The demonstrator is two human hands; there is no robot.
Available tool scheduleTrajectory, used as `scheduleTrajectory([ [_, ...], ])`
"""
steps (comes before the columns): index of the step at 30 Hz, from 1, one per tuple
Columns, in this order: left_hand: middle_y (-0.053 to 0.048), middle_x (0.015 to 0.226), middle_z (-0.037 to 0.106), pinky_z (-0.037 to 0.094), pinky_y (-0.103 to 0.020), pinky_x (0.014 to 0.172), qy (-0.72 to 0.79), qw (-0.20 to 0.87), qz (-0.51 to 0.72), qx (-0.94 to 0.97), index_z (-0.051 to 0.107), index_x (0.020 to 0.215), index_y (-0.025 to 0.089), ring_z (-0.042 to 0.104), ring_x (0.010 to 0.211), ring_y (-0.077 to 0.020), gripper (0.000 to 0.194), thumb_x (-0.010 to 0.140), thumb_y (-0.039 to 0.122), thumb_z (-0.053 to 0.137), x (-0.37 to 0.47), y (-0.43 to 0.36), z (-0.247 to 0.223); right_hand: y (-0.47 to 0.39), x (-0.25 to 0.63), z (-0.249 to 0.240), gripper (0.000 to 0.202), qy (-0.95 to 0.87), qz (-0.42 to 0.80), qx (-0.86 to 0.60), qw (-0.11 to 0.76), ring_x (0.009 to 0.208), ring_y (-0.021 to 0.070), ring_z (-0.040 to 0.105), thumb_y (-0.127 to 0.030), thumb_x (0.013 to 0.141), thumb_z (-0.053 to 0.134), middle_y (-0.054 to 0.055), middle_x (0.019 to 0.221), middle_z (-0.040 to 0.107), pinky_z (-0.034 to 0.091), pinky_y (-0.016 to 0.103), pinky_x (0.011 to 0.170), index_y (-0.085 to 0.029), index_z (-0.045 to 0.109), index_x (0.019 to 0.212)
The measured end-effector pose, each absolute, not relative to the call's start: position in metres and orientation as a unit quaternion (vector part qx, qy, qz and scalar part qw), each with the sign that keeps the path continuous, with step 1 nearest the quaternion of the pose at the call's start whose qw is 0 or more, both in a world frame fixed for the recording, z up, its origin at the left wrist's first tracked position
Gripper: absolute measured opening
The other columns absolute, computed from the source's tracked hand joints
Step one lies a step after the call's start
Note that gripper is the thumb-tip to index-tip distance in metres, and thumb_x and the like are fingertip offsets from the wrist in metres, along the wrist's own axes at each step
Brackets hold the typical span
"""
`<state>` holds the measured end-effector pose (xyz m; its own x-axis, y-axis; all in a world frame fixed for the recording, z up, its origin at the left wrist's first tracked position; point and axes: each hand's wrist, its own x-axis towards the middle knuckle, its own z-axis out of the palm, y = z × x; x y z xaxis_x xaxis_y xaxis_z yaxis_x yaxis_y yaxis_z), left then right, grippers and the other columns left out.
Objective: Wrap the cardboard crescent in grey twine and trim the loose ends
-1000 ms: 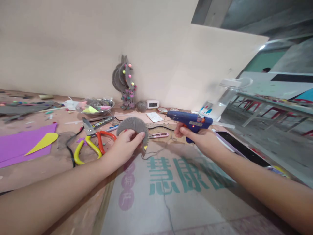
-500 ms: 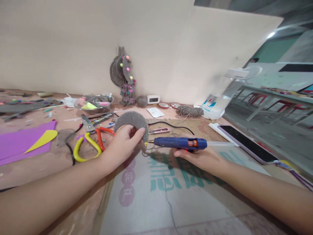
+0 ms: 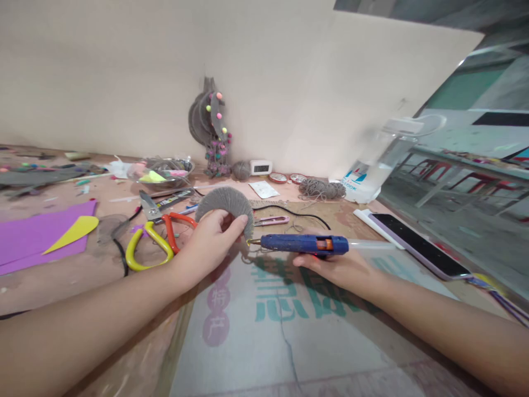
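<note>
Between the thumb and fingers of my left hand (image 3: 215, 237) is a crescent-shaped piece wrapped in grey yarn (image 3: 227, 201), curved side up. My right hand (image 3: 330, 267) is closed around a blue glue gun (image 3: 303, 243), held level and pointing left. The gun's metal nozzle meets the lower right tip of the crescent, where a small spot of yellow shows. A clear glue stick (image 3: 372, 244) sticks out of the gun's back end. Loose grey yarn hangs just below the nozzle. Most of my right fingers are hidden behind the gun.
Scissors (image 3: 149, 248) with yellow and orange handles lie left of my left hand, beside purple sheets (image 3: 41, 234). A phone (image 3: 417, 242) lies at right, near a water bottle (image 3: 367, 165). Behind are a yarn skein (image 3: 322, 189), a small clock (image 3: 261, 167) and a bowl (image 3: 161, 172). Printed cardboard (image 3: 256, 353) lies underneath.
The view has shifted slightly. Both hands keep their holds, and the nozzle stays at the crescent's tip with barely any movement.
</note>
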<state>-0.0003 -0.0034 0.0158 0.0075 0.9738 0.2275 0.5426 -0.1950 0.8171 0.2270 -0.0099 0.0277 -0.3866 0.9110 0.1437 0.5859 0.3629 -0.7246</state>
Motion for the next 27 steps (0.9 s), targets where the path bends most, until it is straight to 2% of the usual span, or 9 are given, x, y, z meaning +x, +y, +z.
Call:
scheduleTrajectory([
  [15,0.003,0.056,0.049,0.033,-0.026,0.054,0.562,0.284,0.400,0.666,0.049,0.061,0.018,0.046,0.054,-0.0122,0.037,0.084,0.047,0.047,0.000,-0.002,0.014,-0.013,0.225,0.028,0.022,-0.764,0.332,-0.484,0.267,0.059,0.0139,0.053,-0.039,0.070,0.065,-0.003,0.063,0.054,0.043,0.025,0.055,-0.022,0.051,0.069],
  [22,0.002,0.059,0.052,0.035,-0.025,0.056,0.559,0.300,0.406,0.657,0.050,0.062,0.018,0.048,0.057,-0.0129,0.037,0.084,0.047,0.047,0.000,-0.002,0.013,-0.012,0.227,0.023,0.025,-0.760,0.320,-0.491,0.281,0.060,0.0158,0.056,-0.042,0.069,0.067,-0.001,0.064,0.058,0.046,0.027,0.056,-0.021,0.053,0.071],
  [27,0.001,0.061,0.054,0.036,-0.026,0.057,0.559,0.308,0.406,0.654,0.052,0.063,0.017,0.050,0.059,-0.0141,0.036,0.084,0.047,0.046,-0.001,-0.001,0.013,-0.012,0.227,0.019,0.024,-0.758,0.325,-0.484,0.293,0.069,0.0182,0.062,-0.042,0.071,0.067,0.001,0.075,0.065,0.051,0.028,0.063,-0.022,0.060,0.081],
])
